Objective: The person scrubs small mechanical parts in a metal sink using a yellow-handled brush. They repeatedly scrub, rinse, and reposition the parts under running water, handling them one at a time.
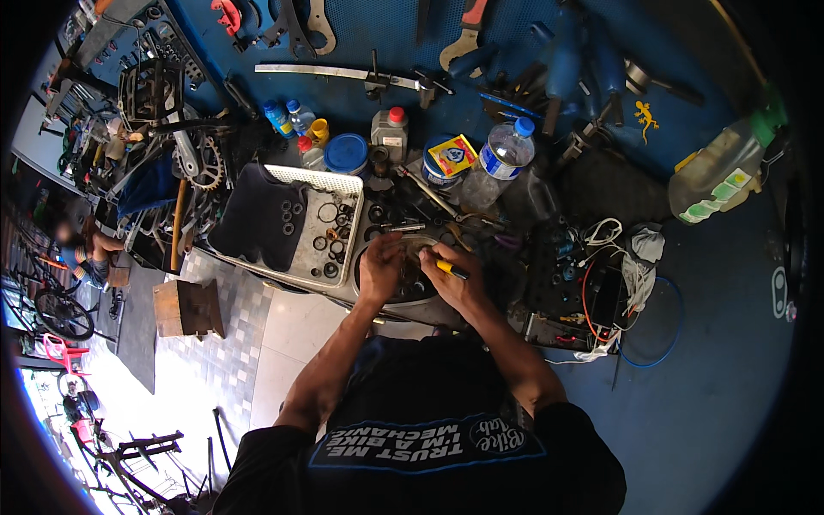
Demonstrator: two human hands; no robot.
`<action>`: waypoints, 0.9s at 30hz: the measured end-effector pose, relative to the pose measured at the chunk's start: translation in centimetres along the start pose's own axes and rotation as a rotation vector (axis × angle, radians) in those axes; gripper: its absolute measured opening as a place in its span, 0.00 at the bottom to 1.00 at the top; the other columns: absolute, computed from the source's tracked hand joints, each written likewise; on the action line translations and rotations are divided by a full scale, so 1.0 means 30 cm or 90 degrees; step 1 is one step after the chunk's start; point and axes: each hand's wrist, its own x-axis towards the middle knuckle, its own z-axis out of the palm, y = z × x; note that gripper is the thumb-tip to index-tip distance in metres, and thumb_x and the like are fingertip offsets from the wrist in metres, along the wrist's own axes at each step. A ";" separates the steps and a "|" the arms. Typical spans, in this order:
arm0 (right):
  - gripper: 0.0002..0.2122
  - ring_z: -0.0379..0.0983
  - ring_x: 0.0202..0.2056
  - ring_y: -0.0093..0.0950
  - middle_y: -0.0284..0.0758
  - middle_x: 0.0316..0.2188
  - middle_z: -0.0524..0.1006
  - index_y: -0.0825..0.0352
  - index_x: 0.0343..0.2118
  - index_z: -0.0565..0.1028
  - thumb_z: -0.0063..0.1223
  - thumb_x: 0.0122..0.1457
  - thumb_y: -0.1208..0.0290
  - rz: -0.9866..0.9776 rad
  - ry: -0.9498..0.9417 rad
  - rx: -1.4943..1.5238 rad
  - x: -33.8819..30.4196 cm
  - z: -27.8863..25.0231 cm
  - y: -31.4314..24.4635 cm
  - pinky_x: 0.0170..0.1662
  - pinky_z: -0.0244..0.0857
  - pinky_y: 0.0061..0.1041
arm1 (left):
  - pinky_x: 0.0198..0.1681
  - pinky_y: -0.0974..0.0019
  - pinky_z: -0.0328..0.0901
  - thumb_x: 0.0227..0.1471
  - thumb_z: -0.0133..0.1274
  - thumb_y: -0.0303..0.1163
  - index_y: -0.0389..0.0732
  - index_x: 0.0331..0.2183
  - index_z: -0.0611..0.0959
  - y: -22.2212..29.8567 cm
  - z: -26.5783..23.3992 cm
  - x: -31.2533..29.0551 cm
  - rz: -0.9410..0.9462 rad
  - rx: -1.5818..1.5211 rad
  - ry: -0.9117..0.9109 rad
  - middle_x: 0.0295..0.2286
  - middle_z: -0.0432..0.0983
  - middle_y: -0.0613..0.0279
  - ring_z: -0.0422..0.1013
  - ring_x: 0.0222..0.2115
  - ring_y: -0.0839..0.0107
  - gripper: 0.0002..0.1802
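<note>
Both my hands are over a round pan [410, 300] on the workbench, with small dark parts inside. My right hand [462, 285] is closed around a tool with a yellow-and-black handle [450, 269]; its working end is hidden by my fingers. My left hand [380, 273] faces it a short gap away, fingers bent together; what they pinch is too small to make out. Left of the pan, a white plastic tray [354, 190] contains several rings and bearings [327, 212] and a black cloth [257, 216].
Behind the pan are a blue-lidded tub [346, 153], a red-capped bottle [390, 136] and a clear blue-capped bottle [508, 154]. White cables [631, 275] tangle at the right. Tools hang on the blue wall [378, 21]. A cardboard box [184, 309] stands on the floor; a person [94, 249] sits far left.
</note>
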 end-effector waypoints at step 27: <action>0.16 0.84 0.32 0.24 0.37 0.30 0.85 0.65 0.54 0.81 0.63 0.69 0.63 0.135 -0.162 -0.085 0.002 -0.040 0.218 0.35 0.74 0.29 | 0.42 0.66 0.79 0.66 0.59 0.25 0.31 0.51 0.83 -0.029 -0.006 0.004 -0.221 -0.320 -0.059 0.39 0.87 0.51 0.84 0.36 0.66 0.13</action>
